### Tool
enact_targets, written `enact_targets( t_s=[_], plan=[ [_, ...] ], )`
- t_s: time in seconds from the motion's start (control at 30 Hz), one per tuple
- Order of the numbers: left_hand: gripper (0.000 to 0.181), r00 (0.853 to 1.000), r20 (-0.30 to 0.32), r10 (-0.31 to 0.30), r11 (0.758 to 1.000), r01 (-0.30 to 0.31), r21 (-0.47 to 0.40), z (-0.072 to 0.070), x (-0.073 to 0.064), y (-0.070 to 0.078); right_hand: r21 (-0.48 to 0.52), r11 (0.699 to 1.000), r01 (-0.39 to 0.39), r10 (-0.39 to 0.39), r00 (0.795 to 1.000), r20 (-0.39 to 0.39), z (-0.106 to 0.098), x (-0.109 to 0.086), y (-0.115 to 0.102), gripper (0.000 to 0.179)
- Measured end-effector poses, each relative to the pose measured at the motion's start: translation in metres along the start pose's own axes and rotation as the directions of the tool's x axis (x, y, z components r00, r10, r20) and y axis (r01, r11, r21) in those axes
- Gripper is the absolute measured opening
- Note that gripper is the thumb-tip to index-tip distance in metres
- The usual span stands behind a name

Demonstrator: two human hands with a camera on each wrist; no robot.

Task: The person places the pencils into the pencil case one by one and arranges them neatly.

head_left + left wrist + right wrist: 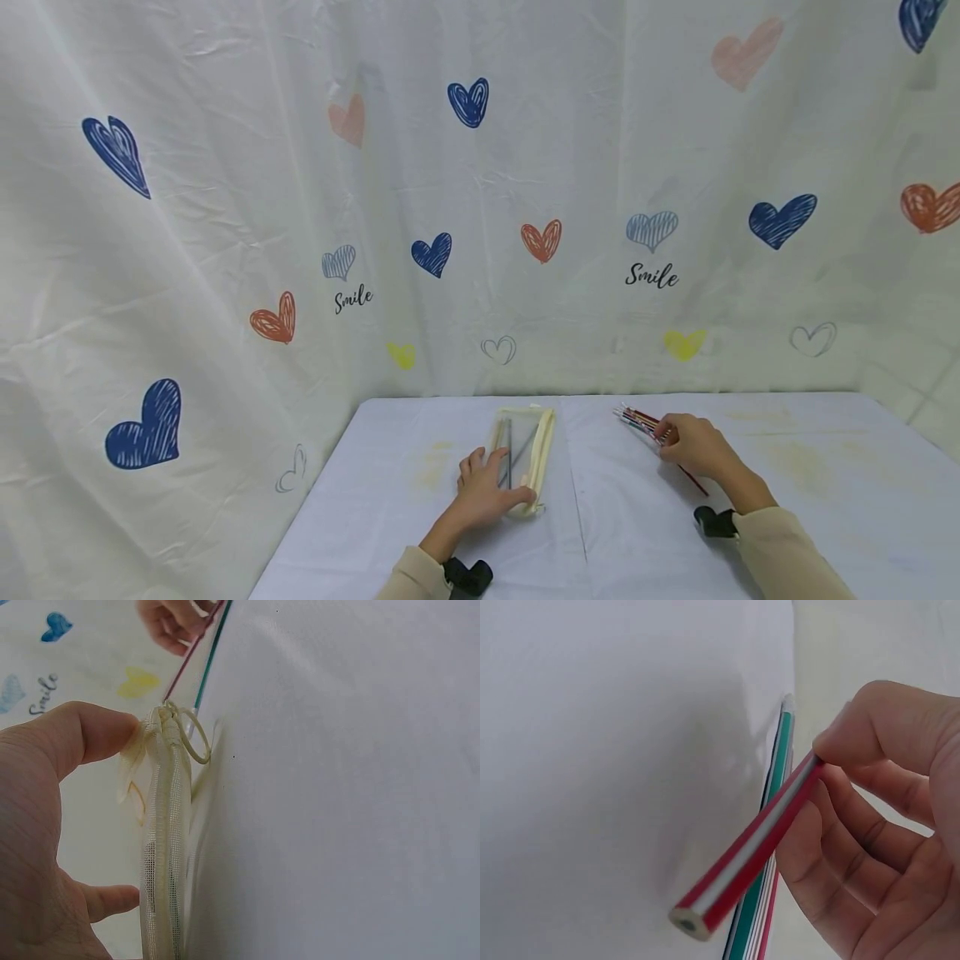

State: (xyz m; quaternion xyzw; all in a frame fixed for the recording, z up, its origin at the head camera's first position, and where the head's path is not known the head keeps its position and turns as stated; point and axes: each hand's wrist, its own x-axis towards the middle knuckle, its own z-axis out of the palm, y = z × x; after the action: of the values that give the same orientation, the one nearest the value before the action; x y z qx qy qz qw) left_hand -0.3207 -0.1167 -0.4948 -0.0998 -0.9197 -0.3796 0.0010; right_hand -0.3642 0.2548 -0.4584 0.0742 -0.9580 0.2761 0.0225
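Note:
My right hand (693,446) pinches a red-and-white striped pencil (754,847) between thumb and fingertip, its flat unsharpened end tilted toward the wrist camera. Beneath it a bunch of pencils (636,419) lies on the table, a green striped pencil (781,750) among them. My left hand (483,492) rests on a cream mesh zip pouch (546,442), fingers spread over its near part and thumb at the right edge. A slim grey strip (509,442) shows through the mesh. In the left wrist view, the thumb touches the pouch's end beside a cord loop (201,742).
A white cloth covers the table (360,492), with a crease between the pouch and the pencils. Behind it hangs a white curtain (585,167) printed with hearts. Black camera straps (467,575) sit at both wrists.

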Motion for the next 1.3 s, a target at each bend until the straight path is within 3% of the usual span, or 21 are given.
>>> enact_targets(
  t_s=[0.4,0.63,1.1,1.3],
  plan=[
    [0.094,1.0,0.0,-0.008,1.0,0.008,0.005,0.0,0.0,0.0,0.106,0.994,-0.027,0.03,0.999,-0.031,0.002,0.001,-0.008,0.032],
    [0.093,1.0,0.003,-0.008,1.0,0.008,0.0,0.0,0.0,0.0,0.207,0.977,-0.044,0.045,0.999,-0.002,0.007,0.002,-0.017,0.037],
    [0.092,1.0,0.012,-0.003,1.0,0.002,0.002,0.0,0.001,-0.001,0.429,0.896,-0.112,0.103,0.994,0.045,0.015,0.0,-0.039,0.045],
    [0.092,1.0,0.009,-0.004,1.0,0.004,-0.003,-0.001,0.001,0.0,0.5,0.859,-0.104,0.086,0.995,0.06,0.022,0.002,-0.045,0.048]
  ],
)
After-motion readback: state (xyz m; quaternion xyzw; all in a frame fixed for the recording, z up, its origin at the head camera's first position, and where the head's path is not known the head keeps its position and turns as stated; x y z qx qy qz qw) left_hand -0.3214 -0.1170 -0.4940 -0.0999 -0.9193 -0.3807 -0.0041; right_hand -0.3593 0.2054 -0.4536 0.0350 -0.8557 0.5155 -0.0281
